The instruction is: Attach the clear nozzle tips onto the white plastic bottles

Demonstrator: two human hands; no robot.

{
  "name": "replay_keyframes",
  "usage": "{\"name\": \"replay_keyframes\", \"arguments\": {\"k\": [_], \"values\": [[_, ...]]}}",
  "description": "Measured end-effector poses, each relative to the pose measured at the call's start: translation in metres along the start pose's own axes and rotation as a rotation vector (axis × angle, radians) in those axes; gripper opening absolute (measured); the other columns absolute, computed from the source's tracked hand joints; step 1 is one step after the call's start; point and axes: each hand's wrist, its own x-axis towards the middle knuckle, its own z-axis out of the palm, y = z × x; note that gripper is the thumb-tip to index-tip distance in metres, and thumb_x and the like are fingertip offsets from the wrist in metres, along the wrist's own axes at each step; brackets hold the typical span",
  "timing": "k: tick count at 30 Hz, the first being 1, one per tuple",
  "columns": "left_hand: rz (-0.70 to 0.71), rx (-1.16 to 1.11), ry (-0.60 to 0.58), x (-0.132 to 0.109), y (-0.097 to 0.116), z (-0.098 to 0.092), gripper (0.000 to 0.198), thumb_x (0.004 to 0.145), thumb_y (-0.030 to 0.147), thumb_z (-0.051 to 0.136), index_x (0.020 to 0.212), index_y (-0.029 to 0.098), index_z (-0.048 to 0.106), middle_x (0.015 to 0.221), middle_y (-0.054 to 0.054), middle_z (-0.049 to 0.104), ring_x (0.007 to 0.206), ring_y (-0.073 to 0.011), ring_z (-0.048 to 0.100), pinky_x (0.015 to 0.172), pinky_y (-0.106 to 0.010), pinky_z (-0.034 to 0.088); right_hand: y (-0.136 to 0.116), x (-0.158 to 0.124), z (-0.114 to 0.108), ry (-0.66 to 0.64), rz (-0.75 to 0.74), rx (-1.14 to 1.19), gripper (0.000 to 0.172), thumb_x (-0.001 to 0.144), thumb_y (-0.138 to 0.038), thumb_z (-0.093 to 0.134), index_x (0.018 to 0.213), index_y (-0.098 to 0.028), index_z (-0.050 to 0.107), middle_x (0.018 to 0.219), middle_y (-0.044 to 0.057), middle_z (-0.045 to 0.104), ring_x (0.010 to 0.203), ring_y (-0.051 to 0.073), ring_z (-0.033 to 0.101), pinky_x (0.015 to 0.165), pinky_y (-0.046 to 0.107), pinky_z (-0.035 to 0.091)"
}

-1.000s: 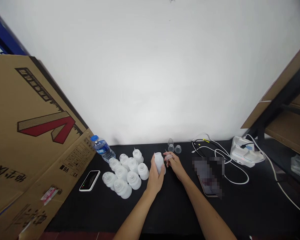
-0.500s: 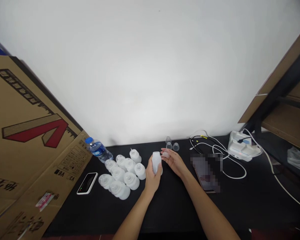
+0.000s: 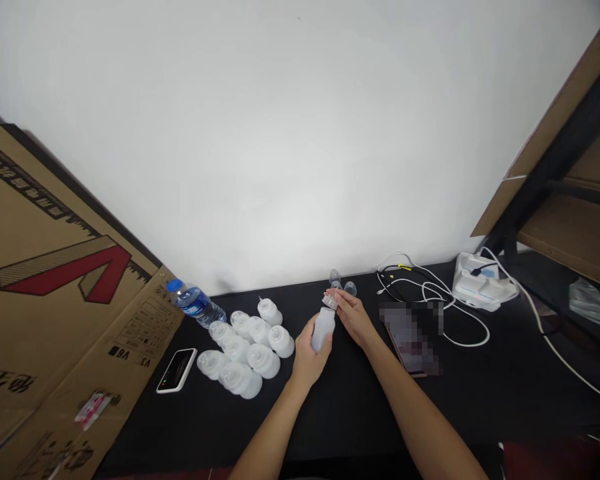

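My left hand (image 3: 310,355) is wrapped round a small translucent white bottle (image 3: 323,328), which leans a little to the right. Between the fingers of my right hand (image 3: 354,317) is a clear nipple cap (image 3: 329,301), right at the bottle's mouth; whether the two touch I cannot tell. Behind that hand, near the wall, stand a few clear domed covers (image 3: 350,288), partly hidden by the fingers. To the left of my left hand several similar white baby bottles (image 3: 264,360) with clear domed tops stand in a close group.
A water bottle (image 3: 196,303) with a blue cap lies tilted behind the group. A white-framed phone (image 3: 177,371) rests at the left, beside a big cardboard box (image 3: 55,320). On the right are a dark tablet-like device (image 3: 411,341), tangled white cables (image 3: 467,345) and a white charger (image 3: 483,283).
My right hand has brought the nipple cap over the bottle's mouth. My left hand has tilted the bottle and shifted it slightly right. The view has turned a little.
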Motion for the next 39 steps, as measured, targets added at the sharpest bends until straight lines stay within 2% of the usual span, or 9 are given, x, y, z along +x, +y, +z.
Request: {"name": "replay_keyframes", "arguments": {"k": [10,15,18,21,24,29,34,36,39], "values": [[-0.014,-0.034,-0.017,0.002,0.002,-0.002,0.049,0.103,0.045,0.065,0.145,0.019,0.068,0.137,-0.014,0.077,0.124,-0.034,0.074,0.112,-0.052,0.057,-0.01,-0.004,-0.001,-0.08,0.058,-0.125,0.039,0.083,-0.053,0.093,0.109,-0.024,0.089,0.105,0.007,0.084,0.102,0.026,0.074,0.094,0.04,0.055],[-0.038,-0.064,-0.017,0.003,0.003,-0.003,0.048,0.104,0.049,0.065,0.142,0.02,0.069,0.132,-0.013,0.079,0.117,-0.0323,0.075,0.108,-0.05,0.058,-0.015,-0.005,0.001,-0.108,0.074,-0.098,0.043,0.082,-0.049,0.094,0.118,-0.025,0.086,0.111,0.007,0.085,0.103,0.026,0.075,0.094,0.039,0.056],[-0.092,-0.182,-0.061,0.004,0.003,-0.004,0.053,0.103,0.059,0.064,0.137,0.019,0.071,0.122,-0.011,0.081,0.108,-0.0301,0.076,0.099,-0.044,0.061,-0.018,-0.006,0.003,-0.142,0.1,-0.083,0.043,0.083,-0.048,0.094,0.118,-0.025,0.085,0.115,0.008,0.085,0.105,0.026,0.075,0.095,0.039,0.057],[-0.219,-0.385,-0.121,0.006,0.0,-0.001,0.066,0.099,0.072,0.064,0.13,0.014,0.073,0.103,-0.011,0.082,0.085,-0.0264,0.077,0.077,-0.038,0.062,-0.021,-0.007,0.004,-0.17,0.123,-0.054,0.045,0.084,-0.047,0.093,0.121,-0.024,0.083,0.119,0.008,0.084,0.108,0.025,0.074,0.099,0.04,0.056],[-0.292,-0.537,-0.136,0.006,-0.003,0.003,0.076,0.093,0.078,0.068,0.135,0.015,0.069,0.094,-0.011,0.081,0.072,-0.0239,0.075,0.065,-0.035,0.061,-0.02,-0.006,0.002,-0.136,0.132,-0.057,0.046,0.081,-0.047,0.095,0.119,-0.024,0.082,0.112,0.007,0.084,0.107,0.025,0.073,0.097,0.04,0.056],[-0.231,-0.46,-0.115,0.005,-0.003,0.006,0.071,0.094,0.071,0.073,0.14,0.019,0.064,0.108,-0.011,0.08,0.086,-0.0252,0.077,0.079,-0.037,0.062,-0.014,-0.001,-0.002,-0.018,0.107,-0.122,0.04,0.073,-0.045,0.099,0.102,-0.024,0.083,0.09,0.0,0.075,0.086,0.02,0.067,0.082,0.033,0.054],[-0.179,-0.461,-0.093,0.006,-0.007,0.006,0.067,0.097,0.067,0.071,0.141,0.018,0.062,0.114,-0.011,0.079,0.096,-0.0262,0.077,0.082,-0.036,0.061,-0.015,0.0,-0.001,-0.064,0.146,-0.142,0.036,0.085,-0.057,0.085,0.095,-0.022,0.086,0.098,0.005,0.078,0.093,0.022,0.067,0.083,0.035,0.054],[-0.153,-0.473,-0.085,0.006,-0.009,0.006,0.063,0.098,0.065,0.072,0.141,0.019,0.062,0.116,-0.01,0.079,0.099,-0.0264,0.077,0.082,-0.035,0.061,-0.015,-0.001,0.0,-0.077,0.132,-0.146,0.031,0.081,-0.054,0.09,0.089,-0.024,0.085,0.097,0.004,0.079,0.092,0.023,0.067,0.084,0.035,0.054],[-0.126,-0.466,-0.086,0.006,-0.011,0.006,0.059,0.099,0.06,0.074,0.14,0.02,0.064,0.116,-0.01,0.079,0.096,-0.0252,0.078,0.082,-0.035,0.061,-0.015,-0.001,0.002,-0.043,0.115,-0.129,0.032,0.074,-0.053,0.097,0.077,-0.026,0.08,0.081,0.0,0.074,0.081,0.02,0.064,0.08,0.034,0.053]]}}
